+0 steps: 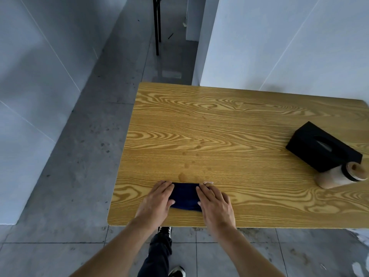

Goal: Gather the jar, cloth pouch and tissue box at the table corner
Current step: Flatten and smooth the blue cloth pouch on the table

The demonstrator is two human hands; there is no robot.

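Note:
A dark blue cloth pouch (184,195) lies flat near the front edge of the wooden table (219,126), close to its front left corner. My left hand (157,198) rests on the pouch's left end and my right hand (214,200) on its right end, fingers spread flat over it. At the right side of the table a black tissue box (321,145) lies at an angle. Right in front of it a jar (339,176) with a wooden lid lies on its side, touching the box.
White walls stand to the left and behind the table. Grey floor lies left of and in front of the table, with my leg and shoes (163,246) below its front edge. A black chair leg (157,27) stands far back.

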